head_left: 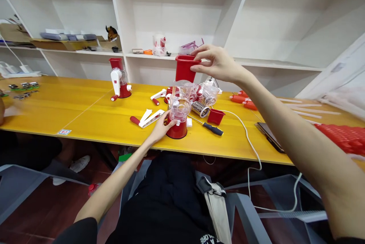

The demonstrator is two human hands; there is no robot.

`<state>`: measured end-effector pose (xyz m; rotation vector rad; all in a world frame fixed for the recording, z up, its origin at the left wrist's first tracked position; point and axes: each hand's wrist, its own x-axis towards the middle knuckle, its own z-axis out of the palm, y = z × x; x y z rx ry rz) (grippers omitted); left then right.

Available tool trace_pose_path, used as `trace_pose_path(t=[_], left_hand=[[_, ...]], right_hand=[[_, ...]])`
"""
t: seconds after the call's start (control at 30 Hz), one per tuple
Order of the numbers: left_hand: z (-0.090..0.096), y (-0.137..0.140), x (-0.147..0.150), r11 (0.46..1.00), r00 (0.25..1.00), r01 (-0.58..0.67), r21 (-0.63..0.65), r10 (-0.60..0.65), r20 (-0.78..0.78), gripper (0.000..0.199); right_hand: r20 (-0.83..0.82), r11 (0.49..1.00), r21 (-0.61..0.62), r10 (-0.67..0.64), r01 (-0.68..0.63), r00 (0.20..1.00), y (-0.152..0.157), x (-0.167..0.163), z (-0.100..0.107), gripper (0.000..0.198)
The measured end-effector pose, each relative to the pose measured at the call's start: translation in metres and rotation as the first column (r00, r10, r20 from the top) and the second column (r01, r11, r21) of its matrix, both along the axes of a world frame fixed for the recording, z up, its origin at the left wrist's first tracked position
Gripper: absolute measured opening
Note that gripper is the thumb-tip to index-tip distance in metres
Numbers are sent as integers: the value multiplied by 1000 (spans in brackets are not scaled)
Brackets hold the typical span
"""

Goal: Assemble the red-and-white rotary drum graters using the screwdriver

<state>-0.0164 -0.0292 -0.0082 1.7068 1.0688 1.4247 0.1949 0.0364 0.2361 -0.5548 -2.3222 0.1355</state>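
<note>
In the head view, a drum grater with a clear body (pixel 180 107) and a red base (pixel 176 133) stands upright near the table's front edge. My left hand (pixel 162 126) grips it low on its left side, thumb across the front where body meets base. Just above the clear hopper, my right hand (pixel 213 61) pinches the rim of a red food pusher (pixel 184 69). Its lower end meets or overlaps the hopper's top; I cannot tell if it is inside. Close by lie a white crank handle (pixel 151 119), a metal grating drum (pixel 200 109) and a screwdriver (pixel 213 128).
Another grater (pixel 122 80) stands further left. A red pusher (pixel 216 117), clear parts (pixel 209 94) and a white cable (pixel 246 137) lie to the right, with a dark flat device (pixel 269 136) and red parts (pixel 342 137) beyond. Shelves (pixel 182 11) rise behind; a person sits at left.
</note>
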Motion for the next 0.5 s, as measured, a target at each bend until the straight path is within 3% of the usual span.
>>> trace_pose_path(t=[0.13,0.5], left_hand=[[0,-1,0,1000,1000,-5,-4,5,7,58],[2,-1,1,1000,1000,-2,-26,3,28,60]], right_hand=[[63,999,38,4,-7,998,0,1,-3,29],[86,999,-18,45,-44,995,-2,-4,1,26]])
